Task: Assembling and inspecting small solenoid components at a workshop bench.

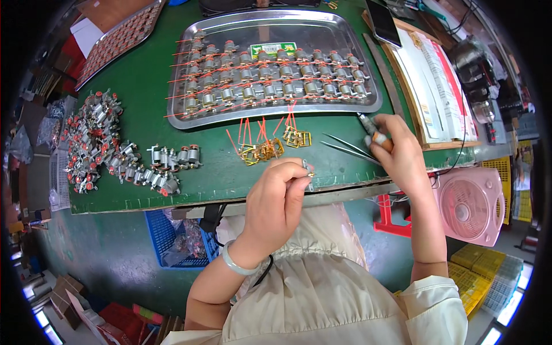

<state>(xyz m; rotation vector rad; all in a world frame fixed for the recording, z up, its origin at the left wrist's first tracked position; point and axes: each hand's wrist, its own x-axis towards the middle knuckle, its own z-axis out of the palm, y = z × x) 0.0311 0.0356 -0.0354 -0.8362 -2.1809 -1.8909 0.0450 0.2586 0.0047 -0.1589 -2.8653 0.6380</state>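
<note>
At the table's front edge my left hand (276,192) pinches a small metal coil part (310,175) between thumb and fingers, much of it covered by them. My right hand (399,146) is closed round a slim grey tool (368,124) with a pointed tip and an orange band; its exact kind is unclear. Steel tweezers (348,148) lie on the table just left of that hand. Between the hands and the tray is a small heap of brass frames with red wires (261,150). The metal tray (276,118) behind holds rows of similar coil parts with red wires.
A big pile of metal coil parts (95,141) covers the table's left. Another filled tray (118,43) stands at the back left. On the right are a board with papers (431,86) and a phone (382,23). Below are a pink fan (468,204) and a blue basket (164,238).
</note>
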